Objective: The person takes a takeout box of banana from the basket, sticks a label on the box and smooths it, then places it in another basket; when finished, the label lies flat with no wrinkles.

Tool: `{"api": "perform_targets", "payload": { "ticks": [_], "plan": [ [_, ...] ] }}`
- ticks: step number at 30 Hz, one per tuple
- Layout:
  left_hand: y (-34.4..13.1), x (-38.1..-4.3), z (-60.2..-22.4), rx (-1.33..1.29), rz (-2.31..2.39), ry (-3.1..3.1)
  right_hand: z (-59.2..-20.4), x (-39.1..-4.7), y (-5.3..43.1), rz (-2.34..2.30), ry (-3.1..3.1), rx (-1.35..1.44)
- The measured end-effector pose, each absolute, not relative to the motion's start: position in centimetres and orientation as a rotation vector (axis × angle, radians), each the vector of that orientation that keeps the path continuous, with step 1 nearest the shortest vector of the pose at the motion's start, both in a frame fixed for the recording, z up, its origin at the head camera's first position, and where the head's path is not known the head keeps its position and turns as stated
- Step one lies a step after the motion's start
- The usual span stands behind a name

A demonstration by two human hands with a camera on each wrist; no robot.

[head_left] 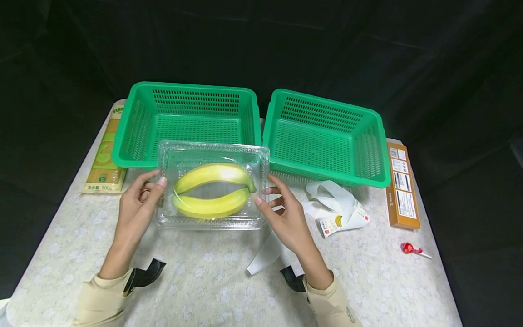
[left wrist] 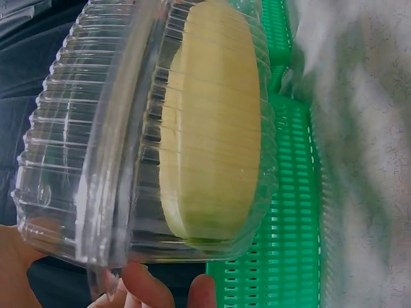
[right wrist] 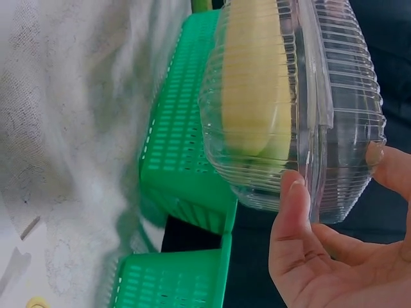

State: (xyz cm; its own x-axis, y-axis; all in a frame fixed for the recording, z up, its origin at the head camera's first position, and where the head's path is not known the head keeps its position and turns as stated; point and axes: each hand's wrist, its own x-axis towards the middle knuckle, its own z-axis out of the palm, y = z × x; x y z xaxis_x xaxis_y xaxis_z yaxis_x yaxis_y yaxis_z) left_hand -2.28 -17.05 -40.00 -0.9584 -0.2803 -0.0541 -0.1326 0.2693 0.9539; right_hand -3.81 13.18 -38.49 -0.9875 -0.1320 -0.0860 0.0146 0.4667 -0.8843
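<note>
Clamshell box: clr, thin plastic, ribbed walls catching light; holding 2 yellow bananas, smooth, curved. Hands: both part-curled; L hand & R hand are pinching opp. short ends, thumbs and fingers gripping the plastic. Box is being held up over tabletop (pale, floral-patterned), just in front of L basket, its far edge overlapping that rim in head view. R basket is standing beside, same green perforated plastic. Edges: baskets are bounding the far side; open room is lying nearer the person, btwn forearms, w/ part of a white paper strip there. Orient.: box's long axis is running L–R, approx. along L basket's front; bananas are lying lengthwise too, bowing apart, a green tip pointing R.
</note>
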Motion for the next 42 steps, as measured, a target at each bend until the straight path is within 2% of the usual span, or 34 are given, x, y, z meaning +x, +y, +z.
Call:
{"api": "perform_targets", "payload": {
  "ticks": [42],
  "plan": [
    [-16.7, -1.1, -40.2, 0.446, -1.846, -2.415, -38.7, -2.3, 13.7, -1.561, 2.533, -0.074]
  ]
}}
